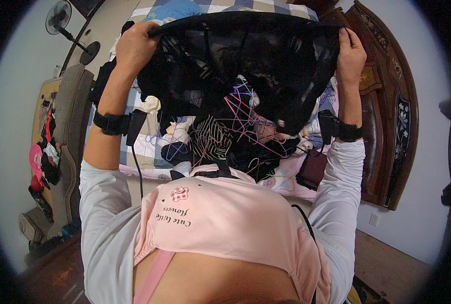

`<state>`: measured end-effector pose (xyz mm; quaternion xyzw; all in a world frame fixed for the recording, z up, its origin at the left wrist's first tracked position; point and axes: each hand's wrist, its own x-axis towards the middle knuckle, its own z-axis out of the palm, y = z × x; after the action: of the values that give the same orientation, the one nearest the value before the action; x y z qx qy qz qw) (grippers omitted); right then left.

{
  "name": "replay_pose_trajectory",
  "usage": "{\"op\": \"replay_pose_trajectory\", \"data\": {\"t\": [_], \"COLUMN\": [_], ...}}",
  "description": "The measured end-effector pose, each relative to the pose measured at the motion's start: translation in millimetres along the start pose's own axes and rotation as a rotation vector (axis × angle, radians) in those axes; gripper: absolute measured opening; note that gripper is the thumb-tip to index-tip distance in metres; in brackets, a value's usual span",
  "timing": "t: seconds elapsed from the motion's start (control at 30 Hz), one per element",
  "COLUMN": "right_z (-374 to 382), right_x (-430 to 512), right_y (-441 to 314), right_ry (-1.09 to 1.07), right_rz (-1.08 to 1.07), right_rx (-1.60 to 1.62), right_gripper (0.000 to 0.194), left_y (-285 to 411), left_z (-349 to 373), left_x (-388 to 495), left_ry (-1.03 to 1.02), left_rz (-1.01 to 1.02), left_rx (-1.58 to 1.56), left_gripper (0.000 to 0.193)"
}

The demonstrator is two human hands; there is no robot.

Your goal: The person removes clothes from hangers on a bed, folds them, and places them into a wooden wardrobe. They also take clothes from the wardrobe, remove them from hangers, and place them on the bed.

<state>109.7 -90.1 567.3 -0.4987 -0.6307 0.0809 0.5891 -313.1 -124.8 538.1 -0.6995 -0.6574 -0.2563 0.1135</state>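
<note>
A sheer black garment point(244, 49) is stretched out in front of me, its top edge held at both ends. My left hand point(137, 47) grips the upper left corner, and my right hand point(350, 57) pinches the upper right corner. Below and partly behind the cloth lie several tangled wire hangers point(248, 125) in purple, red and blue. Beside them rests a black-and-white striped garment point(212, 137). Dark clothes point(265, 157) are heaped near my chest. What the black cloth covers on the bed is mostly hidden.
A checkered bedspread point(143, 150) lies under the pile. Dark carved wooden furniture point(394, 114) stands at the right, near a dark red item point(312, 169). At the left are a standing fan point(73, 38) and a grey sofa point(71, 114) with clothes. A black cable point(137, 167) hangs from my left wrist strap.
</note>
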Motion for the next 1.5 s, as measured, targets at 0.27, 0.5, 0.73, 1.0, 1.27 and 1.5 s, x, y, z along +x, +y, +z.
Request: {"op": "replay_pose_trajectory", "data": {"t": [0.27,0.5,0.73,1.0,1.27,1.5], "right_z": [-0.1,-9.4,-16.8,-26.2,-28.1,-32.3], "right_x": [3.5,12.3,29.7,37.3,4.6,30.4], "right_y": [7.7,10.4,17.6,10.5,-11.0,39.3], "right_ry": [0.085,0.059,-0.007,-0.356,-1.015,-0.449], "right_rz": [0.106,-0.014,-0.184,-0.098,0.011,0.019], "right_rx": [0.163,-0.065,-0.145,-0.121,-0.348,-0.324], "right_gripper": [0.033,0.035,0.027,0.020,0.044,0.038], "left_y": [3.7,-5.6,-34.7,-51.4,-58.8,-56.4], "left_z": [-9.8,-15.2,-10.3,-7.9,-16.8,-16.4], "left_x": [1.3,3.4,11.8,11.8,10.7,11.8], "left_ry": [-0.061,0.011,0.107,0.291,0.363,0.381], "left_rz": [-0.052,-0.157,-0.183,-0.176,-0.203,-0.064], "left_rx": [0.150,0.111,-0.189,-0.392,-0.286,-0.236], "left_gripper": [0.028,0.030,0.025,0.024,0.023,0.022]}}
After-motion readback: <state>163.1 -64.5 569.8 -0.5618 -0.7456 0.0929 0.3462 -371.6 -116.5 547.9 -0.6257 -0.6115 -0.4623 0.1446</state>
